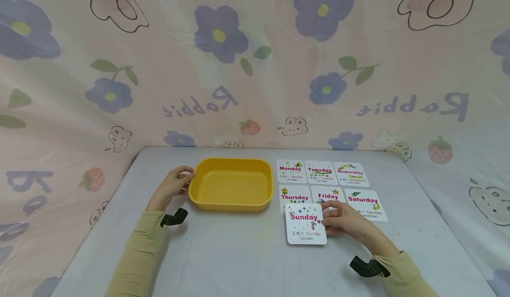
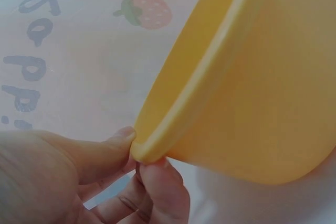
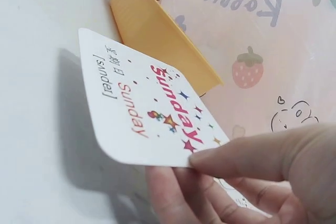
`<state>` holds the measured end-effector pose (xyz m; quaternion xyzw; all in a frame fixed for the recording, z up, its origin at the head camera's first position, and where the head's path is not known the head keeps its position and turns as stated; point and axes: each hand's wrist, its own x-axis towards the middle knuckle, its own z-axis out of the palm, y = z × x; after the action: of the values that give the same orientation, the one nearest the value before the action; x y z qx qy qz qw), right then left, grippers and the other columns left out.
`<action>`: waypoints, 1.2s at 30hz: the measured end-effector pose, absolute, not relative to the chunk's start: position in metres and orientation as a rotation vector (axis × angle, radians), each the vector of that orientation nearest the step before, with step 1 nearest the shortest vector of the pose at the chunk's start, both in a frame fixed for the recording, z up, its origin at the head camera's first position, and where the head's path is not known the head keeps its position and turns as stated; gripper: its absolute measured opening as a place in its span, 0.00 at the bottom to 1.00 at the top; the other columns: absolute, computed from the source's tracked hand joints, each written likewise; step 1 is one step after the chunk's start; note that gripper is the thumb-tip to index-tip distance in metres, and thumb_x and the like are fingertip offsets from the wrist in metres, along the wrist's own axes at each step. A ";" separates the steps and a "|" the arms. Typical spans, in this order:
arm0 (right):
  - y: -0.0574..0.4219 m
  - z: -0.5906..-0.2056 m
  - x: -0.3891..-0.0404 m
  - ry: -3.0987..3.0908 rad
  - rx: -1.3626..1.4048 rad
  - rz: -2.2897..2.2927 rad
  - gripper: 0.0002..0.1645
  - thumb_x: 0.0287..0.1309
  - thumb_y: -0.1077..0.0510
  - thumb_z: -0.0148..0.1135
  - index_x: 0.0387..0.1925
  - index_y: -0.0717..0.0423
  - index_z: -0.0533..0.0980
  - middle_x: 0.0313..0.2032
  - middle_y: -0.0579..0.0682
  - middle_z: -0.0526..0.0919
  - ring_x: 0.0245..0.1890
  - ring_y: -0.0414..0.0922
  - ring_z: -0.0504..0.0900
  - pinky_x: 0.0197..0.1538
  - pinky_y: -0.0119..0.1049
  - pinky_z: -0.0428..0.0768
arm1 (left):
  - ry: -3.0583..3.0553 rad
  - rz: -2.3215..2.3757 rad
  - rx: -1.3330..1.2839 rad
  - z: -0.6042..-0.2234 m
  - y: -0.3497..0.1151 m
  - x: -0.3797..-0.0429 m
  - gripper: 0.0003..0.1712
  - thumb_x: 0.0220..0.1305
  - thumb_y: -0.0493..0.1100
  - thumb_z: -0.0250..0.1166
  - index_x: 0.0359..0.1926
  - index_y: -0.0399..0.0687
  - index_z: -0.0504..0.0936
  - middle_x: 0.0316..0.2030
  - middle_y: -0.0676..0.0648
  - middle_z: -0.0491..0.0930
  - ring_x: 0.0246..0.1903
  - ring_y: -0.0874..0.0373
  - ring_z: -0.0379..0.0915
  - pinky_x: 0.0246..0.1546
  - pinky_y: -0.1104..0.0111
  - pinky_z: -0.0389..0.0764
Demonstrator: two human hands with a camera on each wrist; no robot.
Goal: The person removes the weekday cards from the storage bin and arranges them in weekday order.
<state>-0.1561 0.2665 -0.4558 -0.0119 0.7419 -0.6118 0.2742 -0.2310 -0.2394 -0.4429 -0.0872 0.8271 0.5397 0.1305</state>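
A square white card printed "Sunday" (image 1: 306, 229) is pinched at its right edge by my right hand (image 1: 346, 221), thumb on top and fingers beneath. The right wrist view shows the same Sunday card (image 3: 136, 114) tilted above the table, its shadow falling below. My left hand (image 1: 172, 185) pinches the left rim of a yellow plastic tray (image 1: 231, 208); the left wrist view shows thumb and finger on the tray's rim (image 2: 152, 148). Behind the Sunday card, the Thursday card (image 1: 295, 196) and Friday card (image 1: 327, 195) are partly covered.
Monday (image 1: 291, 175), Tuesday (image 1: 321, 177) and Wednesday (image 1: 352, 179) cards lie in the back row, right of the tray. The Saturday card (image 1: 372, 210) lies at the right of the row before them. A patterned curtain (image 1: 263, 80) hangs behind the white table (image 1: 223, 257).
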 end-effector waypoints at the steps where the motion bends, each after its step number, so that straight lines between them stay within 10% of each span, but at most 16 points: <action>1: 0.267 -0.456 -0.155 1.992 -0.032 -1.647 0.29 0.57 0.64 0.65 0.55 0.68 0.62 0.32 0.52 0.78 0.32 0.47 0.80 0.35 0.42 0.83 | 2.402 1.567 -0.250 -0.443 -0.240 -0.231 0.20 0.72 0.47 0.55 0.58 0.41 0.69 0.35 0.42 0.77 0.30 0.55 0.75 0.29 0.67 0.80; 36: 0.244 -0.461 -0.141 2.322 -0.051 -1.346 0.19 0.48 0.64 0.72 0.39 0.67 0.72 0.20 0.53 0.80 0.18 0.45 0.80 0.24 0.39 0.82 | 2.402 1.561 -0.267 -0.443 -0.240 -0.232 0.20 0.71 0.48 0.56 0.58 0.42 0.69 0.34 0.43 0.77 0.29 0.56 0.74 0.29 0.67 0.81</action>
<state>-0.1408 0.2437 -0.4612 -0.0184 0.8426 -0.4884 0.2264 -0.2318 -0.2405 -0.4429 -0.0920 0.8275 0.5379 0.1320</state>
